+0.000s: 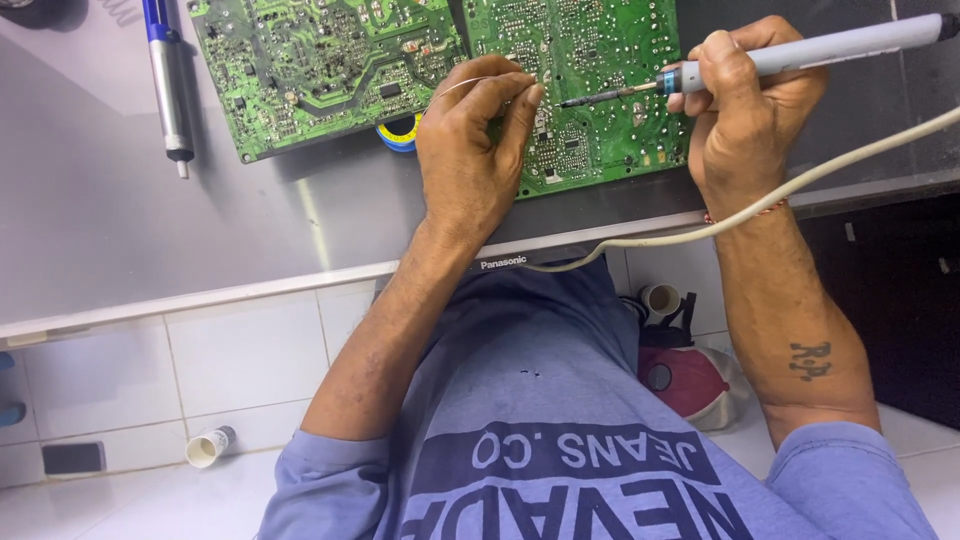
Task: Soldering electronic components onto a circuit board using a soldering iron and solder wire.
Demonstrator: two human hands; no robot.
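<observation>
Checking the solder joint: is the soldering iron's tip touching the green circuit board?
Cannot tell. The head view shows the soldering iron tip over the green circuit board, but from above neither contact nor gap is plain.

We list a blue and silver desoldering pump (165,80) lying on the grey panel (100,220) at upper left, well apart from the boards. A blue-rimmed round spool (399,134) peeks from under the board edge. Below the panel we note white floor tiles (240,360) — on them a small white tube (208,447) lying on its side and a dark flat block (72,457) near it. To the right we record a red and white rounded object (690,380) with a pale cup-like piece (661,299) just above it.
</observation>
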